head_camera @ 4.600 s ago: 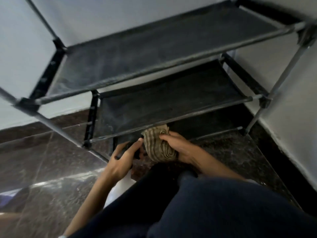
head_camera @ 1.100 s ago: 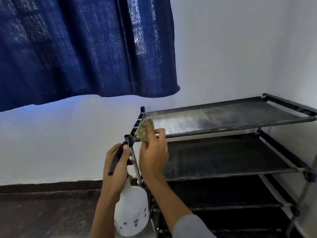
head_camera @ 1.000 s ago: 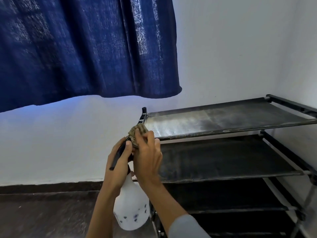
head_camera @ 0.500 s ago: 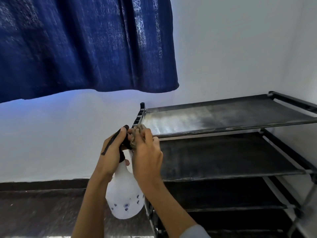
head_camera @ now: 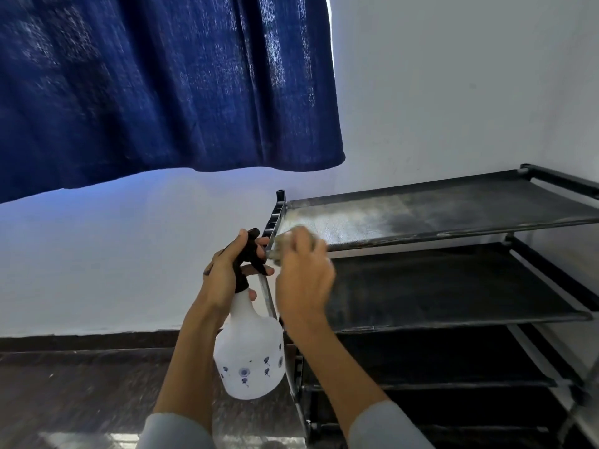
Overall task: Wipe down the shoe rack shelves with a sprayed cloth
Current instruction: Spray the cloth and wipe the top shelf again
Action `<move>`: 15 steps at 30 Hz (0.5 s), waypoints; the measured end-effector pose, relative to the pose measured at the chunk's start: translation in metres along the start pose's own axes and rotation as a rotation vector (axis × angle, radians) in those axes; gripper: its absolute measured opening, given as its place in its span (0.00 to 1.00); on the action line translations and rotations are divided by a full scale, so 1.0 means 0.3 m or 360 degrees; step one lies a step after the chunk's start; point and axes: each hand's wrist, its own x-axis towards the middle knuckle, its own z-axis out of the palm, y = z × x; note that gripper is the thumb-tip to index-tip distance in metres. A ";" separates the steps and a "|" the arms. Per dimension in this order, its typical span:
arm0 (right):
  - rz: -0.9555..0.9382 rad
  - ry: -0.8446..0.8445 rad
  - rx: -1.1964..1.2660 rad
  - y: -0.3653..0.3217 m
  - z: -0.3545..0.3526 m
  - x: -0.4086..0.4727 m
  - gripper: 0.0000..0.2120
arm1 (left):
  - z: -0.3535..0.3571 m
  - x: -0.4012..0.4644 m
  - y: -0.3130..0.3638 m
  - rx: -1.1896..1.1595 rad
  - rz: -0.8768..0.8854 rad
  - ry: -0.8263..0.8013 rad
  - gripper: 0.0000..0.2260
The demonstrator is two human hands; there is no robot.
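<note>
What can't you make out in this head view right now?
- Cloth: motion-blurred and mostly hidden by the right hand.
- Spray bottle nozzle: covered by the left hand.
- Shoe rack: its right end is cut off by the frame edge; the lowest shelves are too dark to judge.

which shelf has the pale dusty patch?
The top shelf: its left half looks pale grey beside the cloth. The shelf below is evenly black.

2 hands (head_camera: pixel 227 273), 1 cloth (head_camera: pixel 283 246), 1 bottle (head_camera: pixel 249 354)
</note>
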 end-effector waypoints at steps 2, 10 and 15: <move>-0.0271 0.0046 -0.0090 -0.028 0.015 -0.017 0.13 | -0.011 -0.001 0.003 0.0023 0.0000 0.0020 0.16; -0.1001 0.0135 -0.0547 0.207 -0.050 0.008 0.30 | -0.001 -0.001 0.018 0.0082 -0.0023 0.0031 0.19; -0.0493 0.0097 -0.0500 0.239 -0.110 0.016 0.27 | 0.006 0.000 0.002 0.0043 -0.0033 0.0076 0.20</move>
